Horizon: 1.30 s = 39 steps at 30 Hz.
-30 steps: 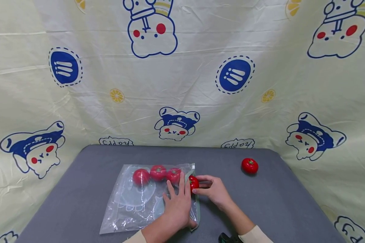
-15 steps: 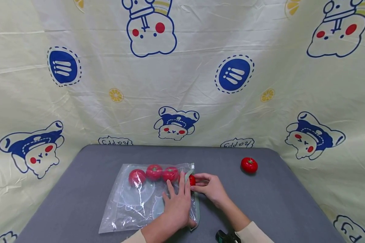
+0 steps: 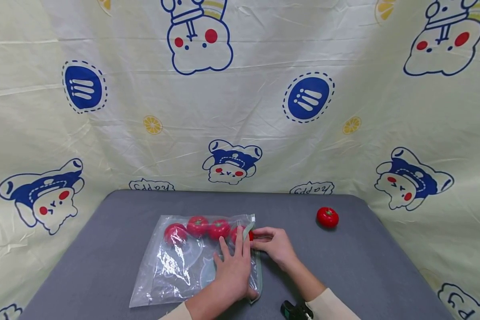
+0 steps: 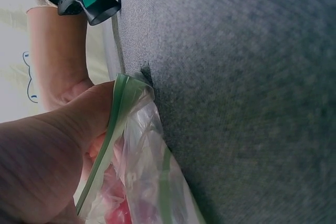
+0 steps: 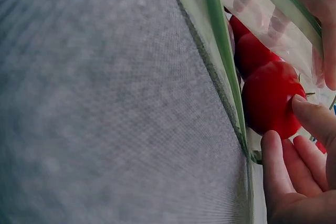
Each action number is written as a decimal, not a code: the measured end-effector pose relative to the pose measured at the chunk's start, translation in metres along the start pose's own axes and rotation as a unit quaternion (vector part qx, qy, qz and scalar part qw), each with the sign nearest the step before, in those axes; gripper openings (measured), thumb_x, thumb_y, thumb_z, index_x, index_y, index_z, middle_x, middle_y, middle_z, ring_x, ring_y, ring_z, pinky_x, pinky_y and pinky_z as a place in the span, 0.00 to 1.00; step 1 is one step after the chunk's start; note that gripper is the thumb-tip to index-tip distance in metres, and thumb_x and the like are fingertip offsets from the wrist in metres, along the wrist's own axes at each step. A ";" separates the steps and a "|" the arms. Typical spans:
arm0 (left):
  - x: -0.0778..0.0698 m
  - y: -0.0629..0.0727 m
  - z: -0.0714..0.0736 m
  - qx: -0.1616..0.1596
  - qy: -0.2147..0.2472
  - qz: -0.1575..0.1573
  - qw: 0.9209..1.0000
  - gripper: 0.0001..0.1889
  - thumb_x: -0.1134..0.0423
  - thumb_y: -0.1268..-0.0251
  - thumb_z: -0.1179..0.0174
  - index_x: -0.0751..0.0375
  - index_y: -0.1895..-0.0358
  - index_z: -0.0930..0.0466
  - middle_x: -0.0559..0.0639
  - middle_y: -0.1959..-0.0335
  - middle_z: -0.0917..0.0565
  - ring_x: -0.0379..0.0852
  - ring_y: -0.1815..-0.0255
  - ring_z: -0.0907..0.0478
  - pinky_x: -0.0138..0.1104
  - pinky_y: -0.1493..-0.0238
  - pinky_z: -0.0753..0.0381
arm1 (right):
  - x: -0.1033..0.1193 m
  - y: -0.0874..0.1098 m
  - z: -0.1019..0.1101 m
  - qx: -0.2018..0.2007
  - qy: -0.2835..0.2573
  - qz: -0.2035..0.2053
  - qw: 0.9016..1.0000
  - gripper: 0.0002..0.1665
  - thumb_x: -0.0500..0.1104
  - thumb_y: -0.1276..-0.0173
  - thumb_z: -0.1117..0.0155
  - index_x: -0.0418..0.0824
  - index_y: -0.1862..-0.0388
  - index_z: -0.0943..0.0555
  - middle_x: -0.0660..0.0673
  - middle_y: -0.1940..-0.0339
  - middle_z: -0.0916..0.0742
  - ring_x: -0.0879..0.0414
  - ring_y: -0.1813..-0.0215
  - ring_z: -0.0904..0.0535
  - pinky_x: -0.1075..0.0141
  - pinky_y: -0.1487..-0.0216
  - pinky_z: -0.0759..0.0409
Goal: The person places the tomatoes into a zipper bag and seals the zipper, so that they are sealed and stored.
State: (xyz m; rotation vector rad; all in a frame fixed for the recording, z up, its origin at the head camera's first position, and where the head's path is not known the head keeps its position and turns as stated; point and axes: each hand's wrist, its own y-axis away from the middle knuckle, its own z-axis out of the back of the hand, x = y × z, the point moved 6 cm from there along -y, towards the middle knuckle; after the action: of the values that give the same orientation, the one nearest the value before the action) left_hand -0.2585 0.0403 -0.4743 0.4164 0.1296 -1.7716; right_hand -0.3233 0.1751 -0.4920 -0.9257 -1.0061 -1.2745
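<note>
A clear zip-lock bag (image 3: 156, 282) lies flat with its green-edged mouth to the right. Inside it, three red tomatoes (image 3: 198, 226) sit along the far side. My left hand (image 3: 234, 269) rests on the bag by the mouth, fingers spread and straight; its thumb is at the near corner of the opening. My right hand (image 3: 278, 246) holds a fourth red tomato (image 5: 273, 98) between thumb and fingertips at the mouth. That tomato is mostly inside, against the others, and partly hidden by the left fingers in the head view.
Another tomato (image 3: 327, 218) lies on the grey table (image 3: 368, 271) at the far right. A black wrist camera (image 3: 294, 310) hangs by the right sleeve at the table's near side. A printed cloth (image 3: 264, 102) hangs behind the table.
My right hand has moved left, pushing its tomato further into the bag. The three tomatoes inside have shifted left. The left hand stays in place.
</note>
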 end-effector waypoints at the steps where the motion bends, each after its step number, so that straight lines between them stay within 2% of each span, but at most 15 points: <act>1: 0.000 0.000 0.000 0.001 0.001 0.001 1.000 0.71 0.43 0.71 0.14 0.54 0.18 0.49 0.52 0.14 0.63 0.81 0.20 0.58 0.74 0.33 0.36 | 0.001 0.000 0.000 -0.001 -0.002 -0.002 1.000 0.22 0.36 0.42 0.20 0.32 0.49 0.13 0.34 0.52 0.09 0.48 0.54 0.09 0.57 0.49 0.12; 11: 0.000 -0.001 0.000 0.000 0.001 0.004 1.000 0.71 0.43 0.70 0.14 0.54 0.18 0.51 0.52 0.14 0.61 0.80 0.19 0.57 0.73 0.33 0.36 | -0.004 -0.001 0.005 0.005 -0.022 -0.007 1.000 0.23 0.39 0.40 0.20 0.34 0.47 0.14 0.35 0.49 0.10 0.46 0.48 0.10 0.56 0.47 0.13; 20: 0.000 -0.002 -0.002 0.011 -0.005 0.005 1.000 0.71 0.41 0.71 0.14 0.54 0.18 0.48 0.52 0.14 0.62 0.81 0.19 0.58 0.74 0.33 0.35 | -0.005 -0.001 0.006 0.018 -0.012 0.004 1.000 0.23 0.41 0.39 0.21 0.33 0.46 0.14 0.36 0.48 0.10 0.47 0.48 0.10 0.56 0.45 0.13; 31: 0.000 -0.001 -0.001 0.009 -0.009 0.005 1.000 0.70 0.42 0.71 0.14 0.53 0.18 0.48 0.53 0.14 0.62 0.81 0.19 0.58 0.74 0.34 0.35 | -0.003 0.004 0.013 0.019 -0.009 0.006 1.000 0.24 0.42 0.38 0.21 0.34 0.45 0.14 0.36 0.46 0.10 0.46 0.46 0.11 0.55 0.43 0.14; 39: -0.001 -0.001 -0.001 0.011 -0.014 0.005 1.000 0.69 0.42 0.71 0.14 0.53 0.19 0.47 0.53 0.14 0.61 0.80 0.19 0.58 0.73 0.34 0.34 | -0.009 0.004 0.032 -0.011 -0.029 0.002 1.000 0.24 0.40 0.39 0.21 0.33 0.44 0.15 0.38 0.48 0.09 0.53 0.49 0.10 0.64 0.47 0.13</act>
State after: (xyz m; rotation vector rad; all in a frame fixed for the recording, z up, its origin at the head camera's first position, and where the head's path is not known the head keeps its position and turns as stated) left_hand -0.2587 0.0415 -0.4751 0.4068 0.0875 -1.7695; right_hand -0.3221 0.2085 -0.4908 -0.9863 -1.0354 -1.2643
